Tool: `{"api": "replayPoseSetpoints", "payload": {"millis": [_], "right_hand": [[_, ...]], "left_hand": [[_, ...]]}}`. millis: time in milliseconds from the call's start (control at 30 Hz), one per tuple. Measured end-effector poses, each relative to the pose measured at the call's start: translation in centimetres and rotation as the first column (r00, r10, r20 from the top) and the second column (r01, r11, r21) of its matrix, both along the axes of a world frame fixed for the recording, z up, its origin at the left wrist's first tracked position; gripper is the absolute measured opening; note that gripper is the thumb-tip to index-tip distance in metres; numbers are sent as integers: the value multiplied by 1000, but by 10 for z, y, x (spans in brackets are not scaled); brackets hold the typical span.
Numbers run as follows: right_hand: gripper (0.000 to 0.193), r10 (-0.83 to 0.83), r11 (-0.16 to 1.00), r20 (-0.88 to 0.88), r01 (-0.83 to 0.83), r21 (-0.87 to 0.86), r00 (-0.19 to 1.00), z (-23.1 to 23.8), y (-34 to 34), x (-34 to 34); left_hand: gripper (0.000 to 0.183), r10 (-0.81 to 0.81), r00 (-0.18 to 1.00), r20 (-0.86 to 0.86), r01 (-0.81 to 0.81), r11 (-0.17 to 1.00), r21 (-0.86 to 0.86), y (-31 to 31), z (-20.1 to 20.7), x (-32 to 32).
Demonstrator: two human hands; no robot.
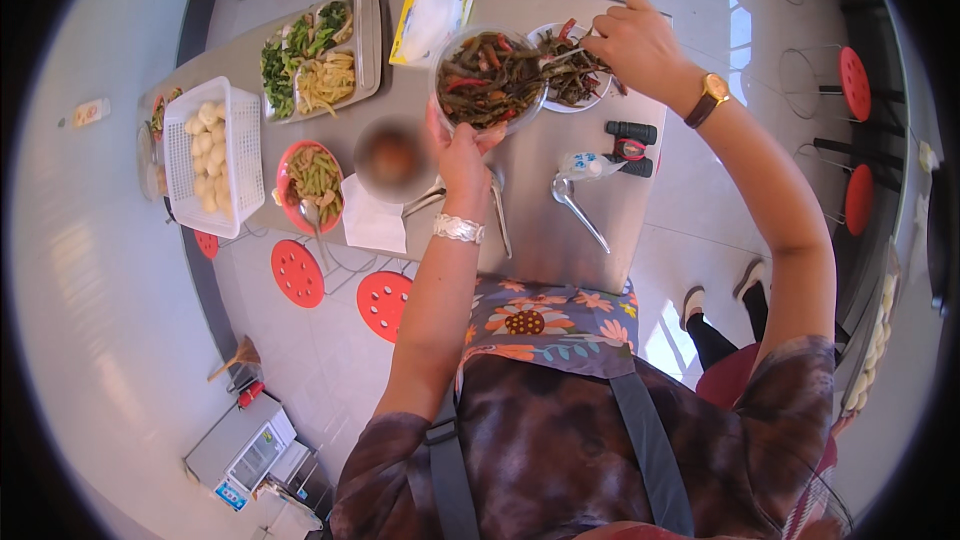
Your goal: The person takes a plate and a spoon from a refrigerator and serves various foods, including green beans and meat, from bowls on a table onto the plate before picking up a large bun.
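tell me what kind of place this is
Probably a canteen or small eatery. A metal table has red round stools fixed around it, and it carries a compartment tray of vegetable dishes plus a white basket of buns.

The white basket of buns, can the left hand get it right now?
Probably not: the left hand is busy holding up the clear bowl of vegetables, and the white basket sits far off, past the red bowl.

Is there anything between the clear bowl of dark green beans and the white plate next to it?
Nothing visible. The clear bowl of dark green beans, held by the left hand, meets the white plate, where the right hand works a utensil.
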State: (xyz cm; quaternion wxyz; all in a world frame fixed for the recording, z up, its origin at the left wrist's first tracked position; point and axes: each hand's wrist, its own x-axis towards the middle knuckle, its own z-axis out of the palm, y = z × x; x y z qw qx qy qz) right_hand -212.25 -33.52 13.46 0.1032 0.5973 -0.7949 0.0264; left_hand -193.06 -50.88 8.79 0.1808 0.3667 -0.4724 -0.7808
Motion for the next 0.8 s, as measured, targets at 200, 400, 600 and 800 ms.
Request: {"api": "replayPoseSetpoints", "payload": {"millis": [200,400,600,800], "right_hand": [[20,-26,999,-6,26,48,1000,4,15,-11],[13,-189,979,25,186,80,982,-1,28,-10],[16,-410,912,173,399,95,896,-15,31,2],[15,-599,800,343,559,216,724,-18,29,13]], "left_hand": [[66,-8,1000,-21,8,1000,-1,-5,-10,3],[77,-52,996,-71,54,998,26,-11,-12,9],[79,-19,996,-90,29,994,109,-13,-12,18],[81,34,993,-111,-6,971,239,-16,-15,21]]}}
